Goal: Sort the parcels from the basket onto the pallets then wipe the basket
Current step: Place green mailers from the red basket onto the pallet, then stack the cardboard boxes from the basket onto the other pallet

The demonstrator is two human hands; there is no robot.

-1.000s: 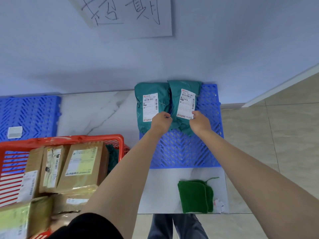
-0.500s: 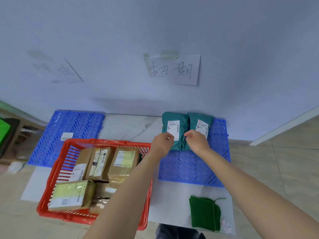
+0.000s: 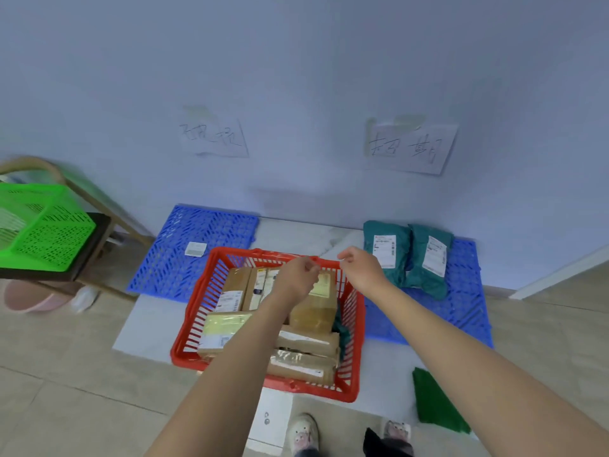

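A red basket [image 3: 188,328] stands on the floor in front of me, filled with several brown cardboard parcels [image 3: 309,313] and a teal bag at its right side. Two teal parcels [image 3: 387,250] with white labels lie side by side on the right blue pallet [image 3: 461,311]. The left blue pallet [image 3: 184,258] carries one small white parcel [image 3: 195,249]. My left hand [image 3: 296,275] hovers over the basket's far rim with fingers loosely curled, holding nothing. My right hand [image 3: 361,267] hangs beside it, fingers relaxed and empty. A green cloth [image 3: 435,400] lies on the floor at the lower right.
A green basket [image 3: 43,225] sits on a dark stool with a wooden frame at the left, a pink bucket [image 3: 29,298] under it. Two handwritten paper signs [image 3: 408,146] hang on the wall above the pallets. My shoes [image 3: 303,433] are near the basket's front.
Both hands have let go of the teal parcels on the right pallet and pulled back left over the red basket. The view has backed away and widened.
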